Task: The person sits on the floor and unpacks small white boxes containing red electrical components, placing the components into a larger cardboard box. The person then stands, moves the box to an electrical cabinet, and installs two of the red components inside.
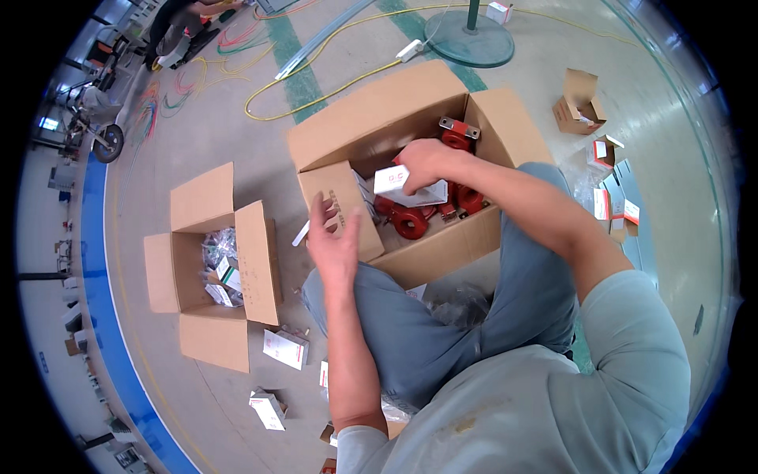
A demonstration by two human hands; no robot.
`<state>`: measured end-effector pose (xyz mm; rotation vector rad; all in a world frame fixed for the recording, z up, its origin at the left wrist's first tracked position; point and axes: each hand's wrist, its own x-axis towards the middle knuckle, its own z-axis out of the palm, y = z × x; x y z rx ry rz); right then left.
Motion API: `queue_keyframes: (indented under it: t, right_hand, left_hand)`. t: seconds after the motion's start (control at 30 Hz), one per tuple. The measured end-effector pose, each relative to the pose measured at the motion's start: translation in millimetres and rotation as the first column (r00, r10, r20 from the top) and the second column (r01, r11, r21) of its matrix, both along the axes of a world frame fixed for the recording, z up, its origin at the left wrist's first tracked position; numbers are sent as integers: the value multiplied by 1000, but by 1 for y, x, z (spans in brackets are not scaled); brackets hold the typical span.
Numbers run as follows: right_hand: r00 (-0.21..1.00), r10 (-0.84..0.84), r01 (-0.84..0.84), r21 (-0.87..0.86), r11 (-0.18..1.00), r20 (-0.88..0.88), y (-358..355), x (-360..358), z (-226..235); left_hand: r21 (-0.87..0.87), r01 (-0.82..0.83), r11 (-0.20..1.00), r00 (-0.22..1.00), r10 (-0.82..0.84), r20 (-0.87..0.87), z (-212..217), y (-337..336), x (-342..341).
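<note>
My right hand [426,162] reaches into a large open cardboard carton [379,110] and grips a small white box [391,184] from above. Beneath and around that box, the carton holds several red ring-shaped parts [410,223], some with flat metal pieces. One red part with a metal bar [459,128] rests near the far right corner inside. My left hand [333,245] hovers by the carton's left flap [339,209], fingers spread and nothing in them. The right hand hides part of the box and what lies under it.
A smaller open carton [178,272] at left holds plastic wrap and small boxes. Small white boxes [284,349] lie on the floor beside my legs. At right stand an opened brown box [580,114] and more small boxes. A yellow cable [324,104] and a round stand base [474,43] lie beyond.
</note>
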<state>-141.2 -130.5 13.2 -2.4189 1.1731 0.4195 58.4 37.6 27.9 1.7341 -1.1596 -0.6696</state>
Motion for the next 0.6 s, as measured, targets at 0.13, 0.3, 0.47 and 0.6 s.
queue_keyframes:
  t: [0.13, 0.3, 0.47, 0.6]
  right_hand:
    - [887, -291, 254, 148, 956, 358, 20, -29, 46]
    - [616, -584, 258, 566, 783, 528, 60, -24, 64]
    - [768, -387, 141, 455, 879, 510, 46, -33, 59]
    - [656, -394, 56, 479, 876, 643, 35, -45, 44]
  left_hand:
    - [122, 171, 978, 951, -196, 240, 13, -6, -39]
    - [41, 163, 986, 935, -167, 312, 31, -33, -60]
    - [15, 215, 977, 937, -210, 279, 10, -32, -54]
    - [-17, 257, 966, 904, -234, 358, 9, -31, -68]
